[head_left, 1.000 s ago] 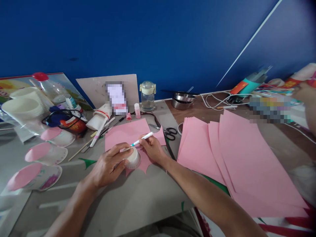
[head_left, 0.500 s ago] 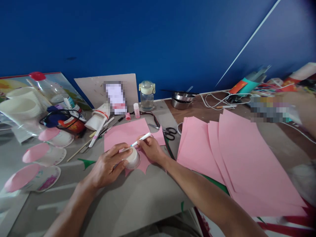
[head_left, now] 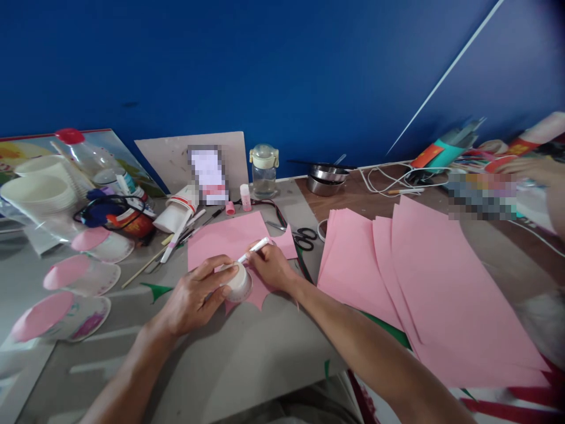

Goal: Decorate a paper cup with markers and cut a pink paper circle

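Note:
A white paper cup [head_left: 239, 284] stands upside down on a pink sheet of paper [head_left: 229, 232] whose near edge is cut into curved points. My left hand [head_left: 200, 291] is closed on the cup, fingers over its top and thumb along its side. Between the fingers of my right hand [head_left: 270, 265] is a slim white marker [head_left: 255, 249], slanting down to the cup's far side. The marker's tip is too small to make out. Black-handled scissors [head_left: 304, 238] lie just right of the sheet.
On the left are three cups with pink tops [head_left: 83, 275] and stacked paper cups [head_left: 42, 194]. Behind stand a glue stick [head_left: 245, 198], a water bottle [head_left: 263, 171] and a phone [head_left: 208, 175]. Pink sheets [head_left: 445, 294] lie right. Another person's hand [head_left: 536, 174] is at far right.
My hands, the cup and the marker stay nearly in place. The whole view shifts slightly. At far right, the other person's hand has moved and shows more clearly beside a red-orange round thing.

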`<state>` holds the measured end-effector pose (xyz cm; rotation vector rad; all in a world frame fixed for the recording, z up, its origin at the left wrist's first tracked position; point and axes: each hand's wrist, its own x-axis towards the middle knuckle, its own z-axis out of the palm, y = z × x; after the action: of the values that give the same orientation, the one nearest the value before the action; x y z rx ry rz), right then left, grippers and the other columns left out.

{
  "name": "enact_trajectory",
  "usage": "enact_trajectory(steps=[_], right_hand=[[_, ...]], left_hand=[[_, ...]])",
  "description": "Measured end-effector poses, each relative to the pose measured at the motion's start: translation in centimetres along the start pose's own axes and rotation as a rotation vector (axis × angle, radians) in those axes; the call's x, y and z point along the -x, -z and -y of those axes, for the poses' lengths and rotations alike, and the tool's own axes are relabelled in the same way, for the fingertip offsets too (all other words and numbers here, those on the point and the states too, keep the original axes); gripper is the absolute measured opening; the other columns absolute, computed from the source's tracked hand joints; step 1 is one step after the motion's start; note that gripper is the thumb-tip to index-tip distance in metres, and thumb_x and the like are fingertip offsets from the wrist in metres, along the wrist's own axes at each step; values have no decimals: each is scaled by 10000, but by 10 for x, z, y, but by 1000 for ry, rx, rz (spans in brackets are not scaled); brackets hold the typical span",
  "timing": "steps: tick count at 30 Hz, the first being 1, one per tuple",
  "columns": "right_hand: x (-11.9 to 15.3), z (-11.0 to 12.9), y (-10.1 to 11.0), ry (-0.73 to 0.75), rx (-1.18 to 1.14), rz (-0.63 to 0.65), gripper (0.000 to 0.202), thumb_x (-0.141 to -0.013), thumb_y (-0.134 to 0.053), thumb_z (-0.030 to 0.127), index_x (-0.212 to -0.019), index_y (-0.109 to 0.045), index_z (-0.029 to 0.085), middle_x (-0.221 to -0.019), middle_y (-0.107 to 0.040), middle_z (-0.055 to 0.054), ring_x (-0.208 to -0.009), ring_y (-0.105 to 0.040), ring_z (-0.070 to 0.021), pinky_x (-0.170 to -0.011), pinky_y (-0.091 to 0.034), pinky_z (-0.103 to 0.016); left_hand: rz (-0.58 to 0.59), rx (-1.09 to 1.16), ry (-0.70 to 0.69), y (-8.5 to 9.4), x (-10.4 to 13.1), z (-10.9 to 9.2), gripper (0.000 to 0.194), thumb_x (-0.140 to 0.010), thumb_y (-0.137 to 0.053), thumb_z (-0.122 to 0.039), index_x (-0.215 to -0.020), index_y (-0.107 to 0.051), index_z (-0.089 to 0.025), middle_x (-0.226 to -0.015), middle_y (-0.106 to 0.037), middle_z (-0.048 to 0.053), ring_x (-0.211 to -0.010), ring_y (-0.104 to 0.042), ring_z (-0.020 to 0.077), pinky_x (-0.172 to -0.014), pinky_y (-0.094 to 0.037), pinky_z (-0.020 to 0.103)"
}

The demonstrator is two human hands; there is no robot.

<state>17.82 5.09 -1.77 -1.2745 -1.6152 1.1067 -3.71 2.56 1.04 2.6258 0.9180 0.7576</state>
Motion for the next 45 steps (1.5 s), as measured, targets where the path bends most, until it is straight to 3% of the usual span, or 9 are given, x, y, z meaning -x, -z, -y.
enact_trajectory(steps=[7,18,22,27,31,34,37,40,45], right_hand=[[13,3,17,84,79,-31,185,-871,-487,203,-773,-641,169,-791,-669,-16,-673,-565,-132,-626,-410,-227],[27,39,38,225,316,117,204,-758,-504,54,-737,-652,193,-648,-678,-8,-546,-552,-135,-605,-398,-245],[35,47,40,207,218,292,226,-747,-532,54,-692,-687,209,-656,-699,11,-579,-580,-131,-594,-417,-224],[41,51,46,133,-4,486,180,-812,-607,177,-904,-755,223,-831,-757,-9,-677,-646,-141,-596,-460,-217],[43,56,63,81,-143,622,228,-853,-591,221,-1029,-737,211,-812,-744,-20,-677,-659,-142,-596,-475,-227],[47,66,75,110,-121,587,231,-872,-578,223,-1059,-714,215,-817,-737,-25,-708,-667,-150,-583,-474,-227],[54,76,77,228,-23,538,220,-884,-571,231,-1059,-703,232,-887,-738,-43,-771,-668,-169,-682,-504,-273],[65,74,64,363,72,471,180,-887,-598,256,-1033,-703,242,-904,-741,-54,-814,-663,-185,-775,-496,-310],[87,41,28,470,200,371,171,-884,-593,209,-1027,-686,219,-879,-743,-76,-808,-663,-189,-778,-487,-315]], left_hand=[[-3,6,6,1,-2,-3,384,-908,-487,-156,-1268,-601,-224,-1251,-602,129,-1137,-608,225,-931,-517,328],[5,10,28,1,-3,-6,341,-920,-472,-162,-1228,-616,-191,-1241,-594,138,-1120,-612,218,-919,-512,321],[-4,8,24,1,-2,-6,346,-923,-466,-170,-1238,-610,-184,-1236,-598,145,-1138,-603,226,-927,-509,324],[6,29,23,2,-2,-4,347,-929,-467,-194,-1244,-613,-194,-1250,-600,144,-1152,-596,234,-934,-509,329],[54,72,38,5,-3,-4,357,-956,-431,-230,-1267,-597,-170,-1276,-575,159,-1154,-591,235,-947,-497,333],[65,113,51,6,-4,-6,375,-970,-398,-240,-1281,-589,-158,-1282,-570,162,-1144,-592,235,-960,-488,341],[57,133,35,7,-4,-6,373,-970,-388,-221,-1280,-582,-149,-1276,-570,166,-1126,-597,226,-948,-494,344],[44,130,24,6,-4,-7,361,-965,-398,-204,-1275,-579,-165,-1292,-569,164,-1154,-585,227,-960,-494,361],[38,88,35,2,-1,-6,362,-947,-430,-171,-1270,-592,-187,-1327,-561,151,-1177,-582,230,-984,-487,375]])
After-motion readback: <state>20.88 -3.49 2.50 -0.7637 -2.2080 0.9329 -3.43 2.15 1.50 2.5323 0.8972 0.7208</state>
